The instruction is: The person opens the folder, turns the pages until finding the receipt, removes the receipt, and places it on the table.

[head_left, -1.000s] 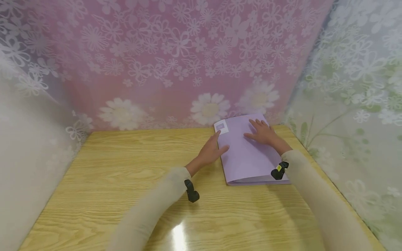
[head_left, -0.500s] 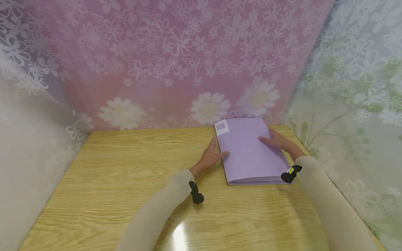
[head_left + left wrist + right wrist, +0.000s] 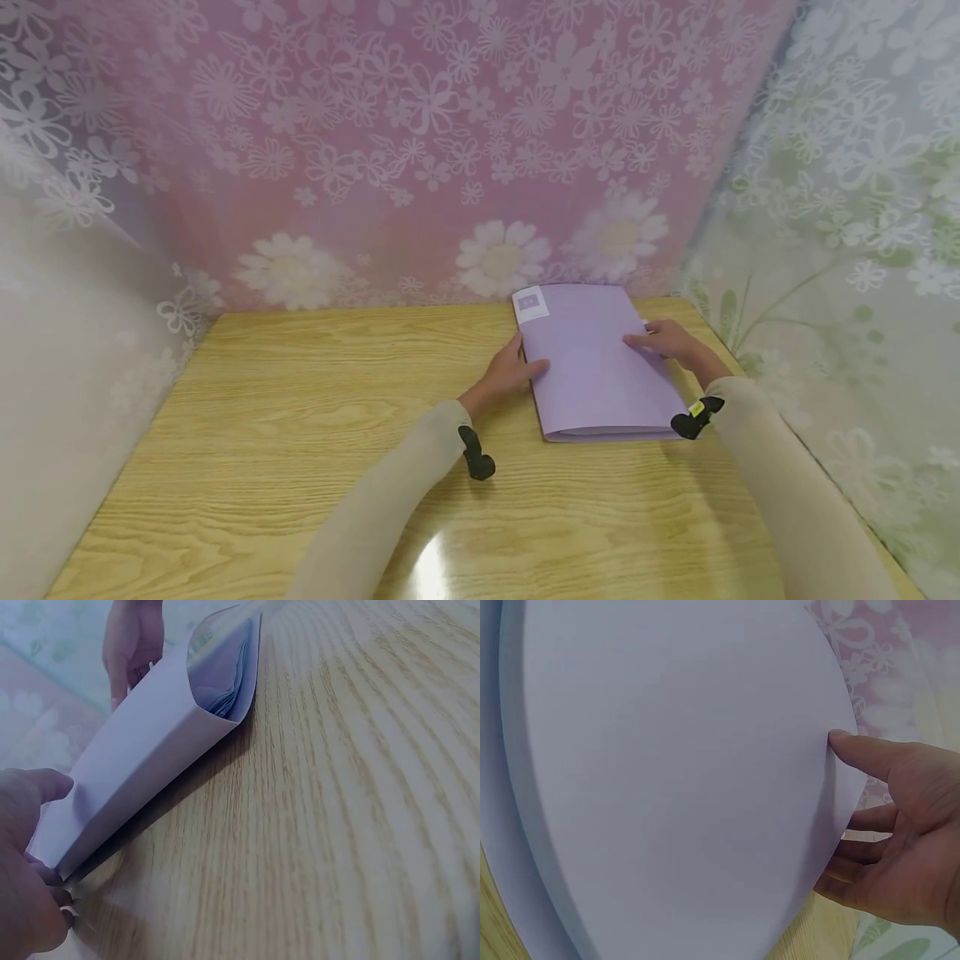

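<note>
A light purple folder [image 3: 592,358] with a white label [image 3: 531,303] at its upper left corner lies at the back right of the table. My left hand [image 3: 504,372] grips its left spine edge, thumb on the cover and fingers low along the spine. On the opposite side my right hand [image 3: 672,341] pinches the right edge; the right wrist view has its thumb [image 3: 862,750] on the cover and the other fingers behind the edge. In the left wrist view the folder's near end [image 3: 223,675] gapes, and sheets show inside.
The wooden table [image 3: 300,433] stretches left and in front of the folder. A pink floral curtain [image 3: 420,167] hangs along the back edge, close to the folder's far end. A pale floral curtain [image 3: 847,333] borders the right side.
My right hand has moved off the cover to the folder's right edge and now pinches it. My left hand has slid slightly nearer along the spine. The folder's far end has come down slightly.
</note>
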Available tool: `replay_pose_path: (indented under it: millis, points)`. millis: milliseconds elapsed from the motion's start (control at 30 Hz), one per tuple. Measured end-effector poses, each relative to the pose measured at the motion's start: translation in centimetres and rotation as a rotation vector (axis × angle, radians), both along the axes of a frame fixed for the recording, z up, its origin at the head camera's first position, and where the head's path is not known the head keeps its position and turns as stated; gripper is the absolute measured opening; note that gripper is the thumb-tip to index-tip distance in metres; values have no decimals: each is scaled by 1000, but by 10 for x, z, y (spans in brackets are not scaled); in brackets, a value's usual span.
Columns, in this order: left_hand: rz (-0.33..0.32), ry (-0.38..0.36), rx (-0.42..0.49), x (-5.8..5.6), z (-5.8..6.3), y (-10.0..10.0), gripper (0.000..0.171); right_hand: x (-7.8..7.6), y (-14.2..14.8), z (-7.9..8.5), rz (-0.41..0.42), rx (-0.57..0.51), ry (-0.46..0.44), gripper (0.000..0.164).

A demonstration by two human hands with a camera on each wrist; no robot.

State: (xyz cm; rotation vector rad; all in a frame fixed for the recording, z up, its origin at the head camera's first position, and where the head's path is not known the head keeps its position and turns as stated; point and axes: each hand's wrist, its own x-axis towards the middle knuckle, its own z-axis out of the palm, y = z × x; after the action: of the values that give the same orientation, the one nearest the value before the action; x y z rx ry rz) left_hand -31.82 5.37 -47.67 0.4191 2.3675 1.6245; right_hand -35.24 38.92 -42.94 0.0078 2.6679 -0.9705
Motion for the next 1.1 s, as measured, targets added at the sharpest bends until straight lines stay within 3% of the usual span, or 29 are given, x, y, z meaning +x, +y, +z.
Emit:
replay_pose_path:
  millis: [267, 467, 733, 1100]
  points:
    - [36, -7, 20, 0, -1, -10, 87, -4, -9, 2, -21, -40, -10, 86]
    - [60, -39, 99, -3, -2, -28, 88, -3, -23, 6, -12, -130, -7, 83]
    - [119, -106, 127, -3, 4, -63, 92, -4, -49, 1, -6, -252, -23, 83]
    - [218, -144, 69, 1, 17, -121, 89, 0, -100, -3, 24, -377, 28, 72]
